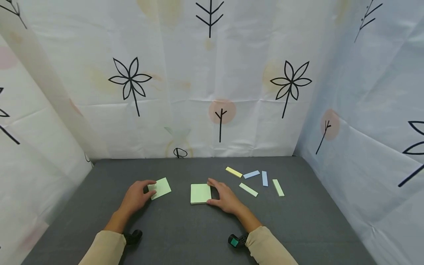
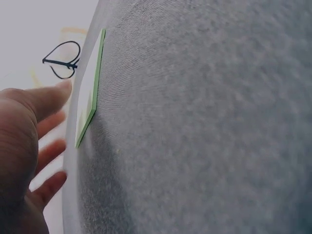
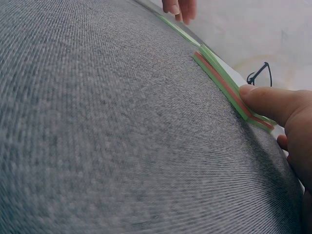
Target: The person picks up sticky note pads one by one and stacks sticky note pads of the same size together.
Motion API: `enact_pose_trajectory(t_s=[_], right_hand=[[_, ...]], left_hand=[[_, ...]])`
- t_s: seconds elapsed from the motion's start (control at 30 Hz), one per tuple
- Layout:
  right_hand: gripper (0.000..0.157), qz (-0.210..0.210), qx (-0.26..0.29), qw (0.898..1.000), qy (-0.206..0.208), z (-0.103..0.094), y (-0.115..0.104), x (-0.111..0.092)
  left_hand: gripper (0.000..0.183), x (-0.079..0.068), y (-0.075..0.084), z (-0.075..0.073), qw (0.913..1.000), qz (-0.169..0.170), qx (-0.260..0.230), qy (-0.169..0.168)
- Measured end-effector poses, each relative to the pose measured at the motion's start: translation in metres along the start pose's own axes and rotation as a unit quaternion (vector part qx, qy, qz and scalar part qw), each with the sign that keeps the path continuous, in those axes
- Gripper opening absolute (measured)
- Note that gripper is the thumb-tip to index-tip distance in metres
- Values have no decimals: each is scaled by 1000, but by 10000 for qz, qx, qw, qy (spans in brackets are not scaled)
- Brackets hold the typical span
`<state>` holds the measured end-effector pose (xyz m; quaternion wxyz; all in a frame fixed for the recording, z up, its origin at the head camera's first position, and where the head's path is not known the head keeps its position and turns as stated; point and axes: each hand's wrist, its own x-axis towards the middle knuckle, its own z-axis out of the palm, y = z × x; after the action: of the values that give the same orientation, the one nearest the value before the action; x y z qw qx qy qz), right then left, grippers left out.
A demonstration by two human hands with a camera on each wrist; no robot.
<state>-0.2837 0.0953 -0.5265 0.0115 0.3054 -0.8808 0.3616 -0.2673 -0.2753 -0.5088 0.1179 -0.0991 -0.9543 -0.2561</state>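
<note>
A pale green sticky note pad point(image 1: 161, 188) lies tilted on the dark table, left of centre. My left hand point(image 1: 137, 197) is at its left edge, thumb and fingers spread apart; in the left wrist view the fingers point(image 2: 51, 100) look relaxed beside the thin pad point(image 2: 90, 97). At the centre sits a square stack of sticky note pads point(image 1: 200, 194), green on top. Its side shows a reddish layer between green ones in the right wrist view. My right hand point(image 1: 225, 197) holds the stack by its right side, thumb point(image 3: 263, 100) on the near edge and index finger at the far corner.
Right of the stack lie several narrow paper strips: a yellow strip point(image 1: 233, 172), blue strips point(image 1: 251, 175) and green strips point(image 1: 248, 189). White patterned fabric walls point(image 1: 205, 129) stand behind and at both sides of the grey table point(image 1: 185, 235).
</note>
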Motion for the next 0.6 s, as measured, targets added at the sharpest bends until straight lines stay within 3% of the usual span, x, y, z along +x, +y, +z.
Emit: enact_pose_trajectory(t_s=[0.23, 0.4, 0.6], right_hand=[[78, -28, -45, 10000, 16, 1, 1, 0], [78, -52, -51, 10000, 38, 2, 3, 0], [77, -47, -48, 10000, 28, 1, 2, 0]], left_hand=[[52, 4, -6, 4, 9976, -455, 527, -40], [55, 5, -7, 5, 9982, -480, 366, -53], [62, 7, -6, 9, 9992, -315, -32, 245]])
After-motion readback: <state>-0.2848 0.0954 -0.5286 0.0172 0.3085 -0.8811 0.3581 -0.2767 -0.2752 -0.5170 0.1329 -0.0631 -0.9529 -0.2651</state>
